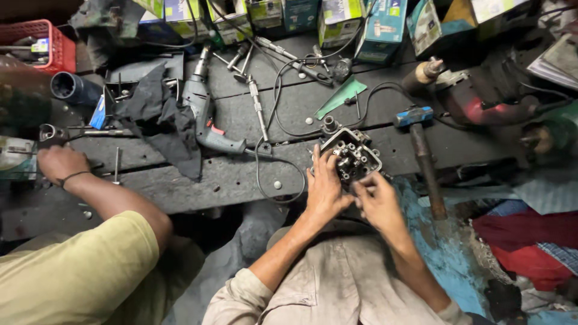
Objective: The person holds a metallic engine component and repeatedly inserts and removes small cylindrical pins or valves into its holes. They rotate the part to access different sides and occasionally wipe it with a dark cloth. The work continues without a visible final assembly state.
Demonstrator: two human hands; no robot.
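Observation:
A grimy metal engine cylinder head (351,155) rests on the near edge of a dark wooden workbench (241,174). My left hand (325,186) grips its near left side, fingers reaching onto the top. My right hand (378,201) pinches at its near right corner, fingertips touching the metal; whether a small part sits between them I cannot tell. Both my sleeves are grey-beige.
A grey electric drill (205,114) with its cord, a black rag (159,117), a blue-headed hammer (421,144), valves and loose bolts lie on the bench. Boxes (337,21) line the back. Another person's hand (60,164), in a yellow-green sleeve, rests at left. Red basket (45,42) far left.

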